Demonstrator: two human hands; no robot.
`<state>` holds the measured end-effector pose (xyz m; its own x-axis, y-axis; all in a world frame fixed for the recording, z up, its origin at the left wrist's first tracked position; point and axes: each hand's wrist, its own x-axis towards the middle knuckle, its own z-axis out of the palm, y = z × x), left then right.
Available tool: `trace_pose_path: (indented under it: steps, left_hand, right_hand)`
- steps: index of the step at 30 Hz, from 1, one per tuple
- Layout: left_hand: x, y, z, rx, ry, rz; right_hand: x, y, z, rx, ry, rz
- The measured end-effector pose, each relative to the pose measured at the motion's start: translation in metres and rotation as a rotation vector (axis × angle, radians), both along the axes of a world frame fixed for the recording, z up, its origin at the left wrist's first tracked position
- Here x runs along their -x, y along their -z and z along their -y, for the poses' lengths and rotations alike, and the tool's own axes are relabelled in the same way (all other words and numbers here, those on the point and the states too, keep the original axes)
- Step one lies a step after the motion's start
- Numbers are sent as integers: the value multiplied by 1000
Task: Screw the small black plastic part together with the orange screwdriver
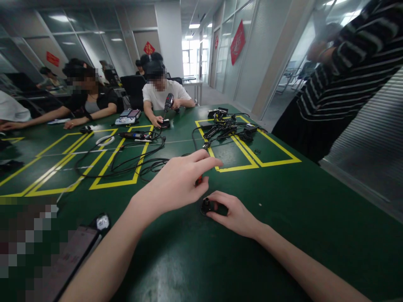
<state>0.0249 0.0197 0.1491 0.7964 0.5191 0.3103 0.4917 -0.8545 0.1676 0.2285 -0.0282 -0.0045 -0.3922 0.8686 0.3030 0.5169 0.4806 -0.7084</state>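
In front of me, my right hand (234, 214) pinches a small black round part (206, 205) between thumb and fingers, low over the green table (176, 260). A short tube sticks up from the part's middle. Just above and to the left is my left hand (181, 178), its index finger stretched out and its thumb and other fingers curled. Among those fingers shows a small orange-red piece (199, 180); most of it is hidden, and its kind cannot be made out.
Black cables and parts (226, 128) lie piled in taped yellow frames. More cable coils (154, 165) and a dark handheld tool (135, 135) lie left. Across the table a person (168, 94) holds a power drill (169, 102). Another person in stripes (343, 79) stands right.
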Motion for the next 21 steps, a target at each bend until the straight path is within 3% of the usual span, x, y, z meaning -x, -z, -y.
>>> trace_pose_path:
  steps: [4, 21]
  left_hand:
    - [-1, -1, 1, -22, -40, -16]
    - [-6, 1, 2, -31, 16, 0]
  right_hand:
    - [0, 0, 0, 7, 1, 1]
    - [0, -1, 1, 7, -2, 18]
